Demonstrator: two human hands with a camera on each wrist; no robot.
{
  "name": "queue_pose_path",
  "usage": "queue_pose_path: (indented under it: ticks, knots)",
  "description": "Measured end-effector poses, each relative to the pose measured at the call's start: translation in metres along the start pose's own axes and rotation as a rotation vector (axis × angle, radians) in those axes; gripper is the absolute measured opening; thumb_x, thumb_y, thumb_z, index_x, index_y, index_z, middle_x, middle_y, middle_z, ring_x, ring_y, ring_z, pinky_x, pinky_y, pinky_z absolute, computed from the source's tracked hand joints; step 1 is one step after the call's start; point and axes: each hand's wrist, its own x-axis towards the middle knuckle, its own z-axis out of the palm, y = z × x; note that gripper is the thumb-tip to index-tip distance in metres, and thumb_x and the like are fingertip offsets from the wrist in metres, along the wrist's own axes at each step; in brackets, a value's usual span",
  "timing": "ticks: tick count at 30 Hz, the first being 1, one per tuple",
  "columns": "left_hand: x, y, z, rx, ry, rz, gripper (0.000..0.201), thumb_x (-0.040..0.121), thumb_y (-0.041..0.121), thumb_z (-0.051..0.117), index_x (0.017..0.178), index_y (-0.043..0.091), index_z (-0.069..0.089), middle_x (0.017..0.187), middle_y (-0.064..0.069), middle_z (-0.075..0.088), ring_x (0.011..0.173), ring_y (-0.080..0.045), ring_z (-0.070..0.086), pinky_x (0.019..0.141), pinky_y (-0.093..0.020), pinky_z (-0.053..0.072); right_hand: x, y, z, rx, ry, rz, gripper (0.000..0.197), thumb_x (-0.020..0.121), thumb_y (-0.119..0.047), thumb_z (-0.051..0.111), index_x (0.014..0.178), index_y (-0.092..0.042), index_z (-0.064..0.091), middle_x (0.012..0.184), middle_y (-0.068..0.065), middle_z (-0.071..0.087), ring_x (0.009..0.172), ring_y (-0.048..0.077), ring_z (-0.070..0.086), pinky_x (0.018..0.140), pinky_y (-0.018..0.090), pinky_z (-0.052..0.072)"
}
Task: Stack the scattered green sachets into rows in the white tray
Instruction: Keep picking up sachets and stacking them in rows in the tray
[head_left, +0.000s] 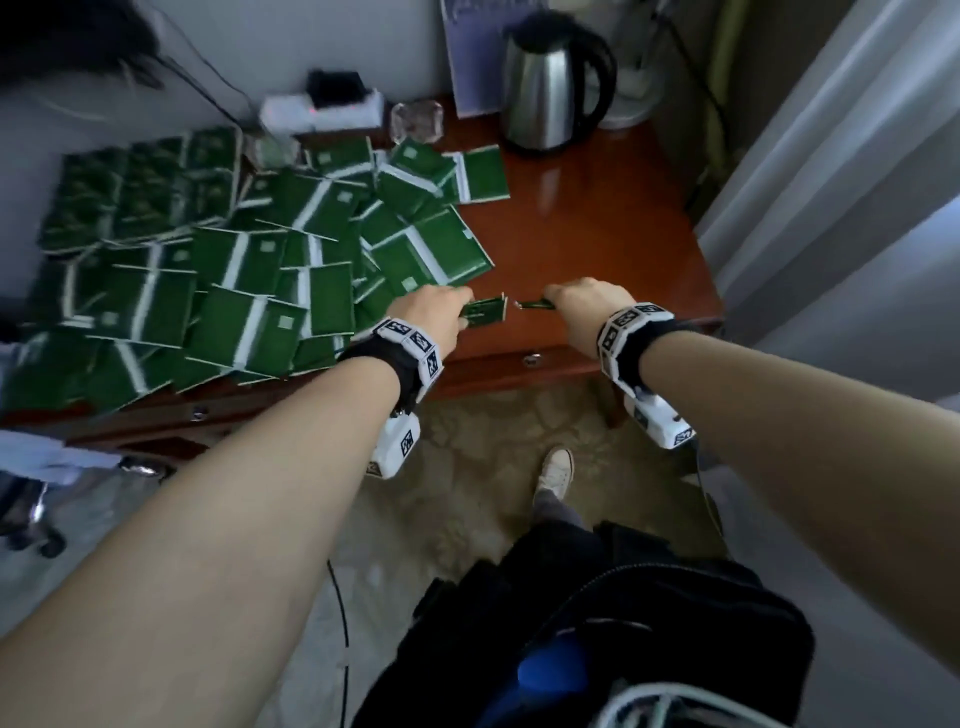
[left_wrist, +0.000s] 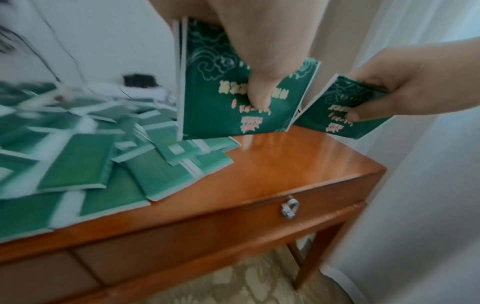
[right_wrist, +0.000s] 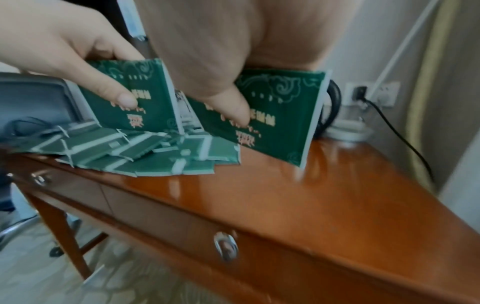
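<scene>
Pinched upright between thumb and fingers of the left hand (head_left: 436, 306): a thin bundle of flat green foil sachets (left_wrist: 207, 115), printed face toward the wrist, lower edge just above the glossy reddish-brown wooden table (head_left: 597, 234). Gripped the same way in the right hand (head_left: 582, 301): a further green sachet (right_wrist: 280, 115); whether one or several, could not be told. Held just apart, corners nearly meeting, over the bare near-right part of the tabletop.

Spread just to the left: a loose overlapping heap of sachets (head_left: 234, 291), mostly face down, some jutting past the front edge. Beyond it, at the far left: neat rows of sachets (head_left: 140, 192), presumably in the white tray, its rim too blurred to confirm. Farther back: a stainless steel kettle with a black handle (head_left: 550, 83).

Looked like mid-gathering, with most of the heap left to sort. Risks from here:
- Slick foil could fan or slip out if the two handfuls were merged under a light pinch.
- A wrist brushing the heap could knock the overhanging packets to the floor.
- Mixed facings could spoil the rows.
</scene>
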Motion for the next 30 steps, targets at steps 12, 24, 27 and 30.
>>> queue_pose_path:
  ticks: [12,24,27,30]
  knots:
    - [-0.061,-0.137,-0.086,-0.042,0.057,-0.263,0.037,0.099,0.029,0.057,0.134,0.019,0.054,0.120,-0.017,0.064,0.104,-0.036,0.063,0.085,-0.043,0.055,0.057,-0.151,-0.098,-0.118,0.109,-0.214,0.015,0.087,-0.006,0.051,0.097,-0.016,0.057,0.087,0.008,0.057,0.082,0.031,0.061,0.069,0.037,0.056]
    - [-0.030,-0.332,-0.115,-0.017,0.036,-0.379,0.039,0.098,0.026,0.057,0.137,0.024,0.053,0.121,-0.016,0.062,0.105,-0.035,0.062,0.084,-0.040,0.054,0.216,-0.291,-0.139,-0.076,0.073,-0.283,0.032,0.088,-0.003,0.048,0.117,-0.010,0.061,0.102,0.013,0.062,0.089,0.032,0.063,0.073,0.035,0.055]
    - [-0.025,-0.379,-0.113,-0.032,0.006,-0.394,0.039,0.097,0.026,0.057,0.136,0.023,0.054,0.120,-0.015,0.064,0.106,-0.035,0.063,0.087,-0.042,0.055,0.244,-0.330,-0.149,-0.081,0.042,-0.305,0.042,0.088,0.000,0.047,0.128,-0.010,0.056,0.112,0.016,0.063,0.096,0.034,0.064,0.080,0.042,0.058]
    - [-0.025,-0.423,-0.103,-0.063,-0.010,-0.398,0.040,0.098,0.025,0.056,0.138,0.026,0.052,0.118,-0.014,0.066,0.104,-0.033,0.063,0.084,-0.038,0.054,0.268,-0.364,-0.154,-0.088,0.025,-0.320,0.048,0.090,0.001,0.043,0.135,-0.010,0.051,0.116,0.019,0.061,0.099,0.036,0.064,0.079,0.042,0.058]
